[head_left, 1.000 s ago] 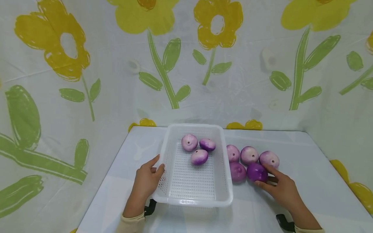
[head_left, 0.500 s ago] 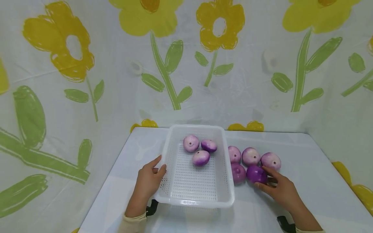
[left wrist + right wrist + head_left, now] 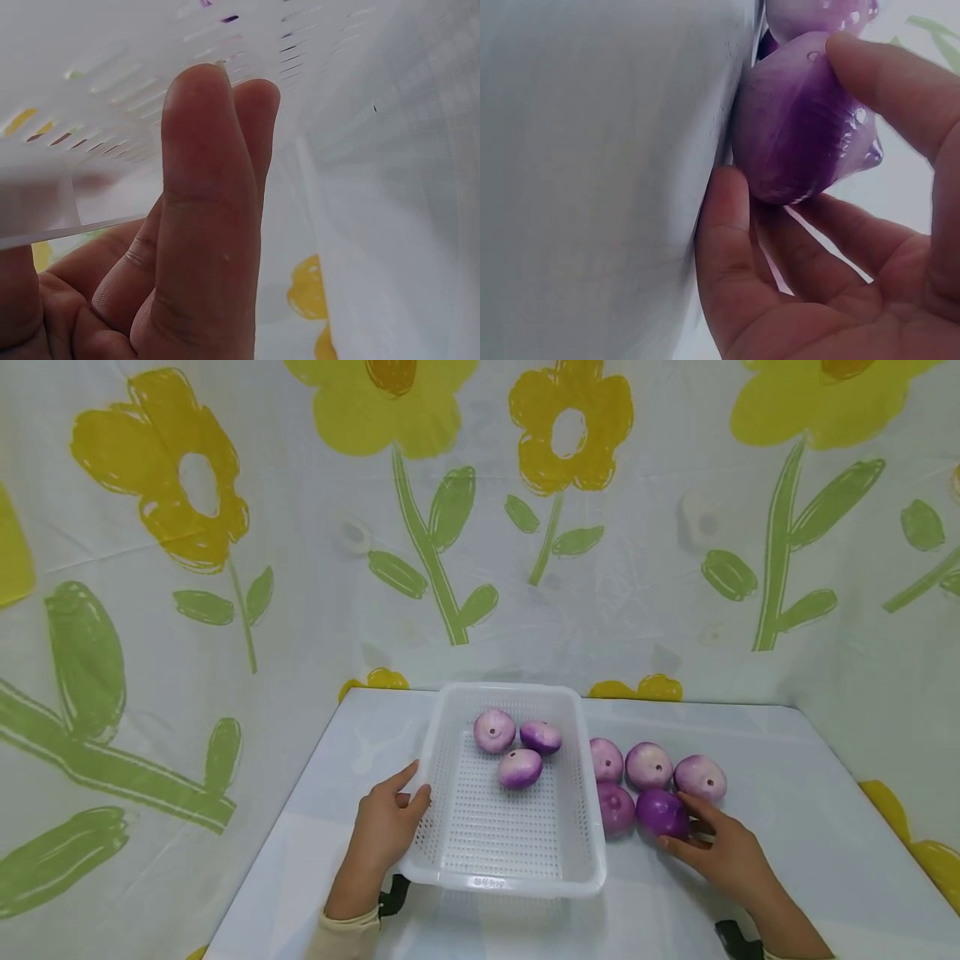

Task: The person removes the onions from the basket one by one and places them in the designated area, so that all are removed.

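My left hand (image 3: 381, 827) grips the left rim of a white perforated plastic basket (image 3: 540, 887) on the table. In the left wrist view, fingers rise along the outside of its slotted wall (image 3: 97, 90); the thumb is partly hidden by the rim. Three purple-and-white onions lie inside towards the back, the nearest being a pale-topped onion (image 3: 520, 769). To the right of the basket, my right hand (image 3: 726, 853) holds a dark purple onion (image 3: 662, 813) between thumb and fingers. The right wrist view shows this onion (image 3: 802, 127) low against the tabletop.
Several other onions sit in two rows right of the basket: a front-row onion (image 3: 617, 810) beside the held one, and a back-row onion (image 3: 701, 778) near my right fingers. The white table (image 3: 810, 793) ends at a flower-printed curtain (image 3: 600, 635) behind.
The view has shifted slightly, moving the whole scene a little right and down. Both hands keep their holds; the basket and onions look unmoved.
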The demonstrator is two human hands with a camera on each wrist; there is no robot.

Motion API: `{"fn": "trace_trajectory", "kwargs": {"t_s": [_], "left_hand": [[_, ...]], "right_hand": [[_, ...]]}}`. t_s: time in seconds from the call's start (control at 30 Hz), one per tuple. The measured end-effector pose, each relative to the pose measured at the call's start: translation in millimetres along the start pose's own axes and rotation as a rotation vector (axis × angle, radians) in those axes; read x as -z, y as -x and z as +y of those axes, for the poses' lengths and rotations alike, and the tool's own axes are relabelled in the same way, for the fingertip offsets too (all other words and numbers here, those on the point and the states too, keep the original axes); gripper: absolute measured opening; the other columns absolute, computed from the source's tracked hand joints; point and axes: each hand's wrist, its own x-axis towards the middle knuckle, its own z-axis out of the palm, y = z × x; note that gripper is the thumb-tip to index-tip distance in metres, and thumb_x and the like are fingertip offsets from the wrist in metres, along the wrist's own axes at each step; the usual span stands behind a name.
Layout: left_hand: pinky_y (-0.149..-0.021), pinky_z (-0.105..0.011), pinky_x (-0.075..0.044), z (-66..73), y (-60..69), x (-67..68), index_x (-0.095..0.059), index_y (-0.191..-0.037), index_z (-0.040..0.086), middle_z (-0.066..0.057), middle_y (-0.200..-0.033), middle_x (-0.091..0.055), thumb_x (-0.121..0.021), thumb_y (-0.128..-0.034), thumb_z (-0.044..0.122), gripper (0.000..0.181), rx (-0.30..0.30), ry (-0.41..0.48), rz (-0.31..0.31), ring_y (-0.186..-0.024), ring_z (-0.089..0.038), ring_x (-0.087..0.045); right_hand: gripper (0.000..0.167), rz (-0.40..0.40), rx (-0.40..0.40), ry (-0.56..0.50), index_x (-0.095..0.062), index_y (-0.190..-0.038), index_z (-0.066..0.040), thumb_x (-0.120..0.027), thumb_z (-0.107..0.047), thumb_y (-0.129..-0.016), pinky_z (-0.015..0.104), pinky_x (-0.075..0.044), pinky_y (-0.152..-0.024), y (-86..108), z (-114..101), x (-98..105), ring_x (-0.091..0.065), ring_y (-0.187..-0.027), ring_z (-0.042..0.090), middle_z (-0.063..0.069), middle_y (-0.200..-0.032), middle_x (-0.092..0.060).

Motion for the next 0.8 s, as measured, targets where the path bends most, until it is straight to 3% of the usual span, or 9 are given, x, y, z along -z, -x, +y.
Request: {"fn": "trace_trajectory", "kwargs": {"t_s": [0.37, 0.8], "left_hand": [[-0.058, -0.036, -0.061, 0.2, 1.0, 0.9, -0.054, -0.155, 0.008, -0.015, -0.102, -0.077, -0.070, -0.1028, 0.026, 0.058, -0.004, -0.008, 0.002, -0.074, -0.019, -0.074], [-0.057, -0.036, -0.061, 1.3, 0.8, 0.5, -0.054, -0.154, 0.007, -0.017, -0.101, -0.077, -0.070, -0.1025, 0.024, 0.057, -0.011, -0.003, 0.008, -0.074, -0.020, -0.074]], "right_hand": [[0.102, -0.017, -0.040, 0.002, -0.041, -0.160, -0.001, -0.083, -0.057, -0.086, 0.058, -0.056, -0.095, 1.8, -5.5, 1.8, -0.061, -0.125, 0.051, 0.032, -0.150, -0.052], [0.098, 0.008, -0.013, -0.011, -0.044, -0.158, -0.001, -0.092, -0.041, -0.083, 0.046, -0.060, -0.090, 1.4, -1.9, -1.0, -0.064, -0.120, 0.047, 0.031, -0.144, -0.057]]}}
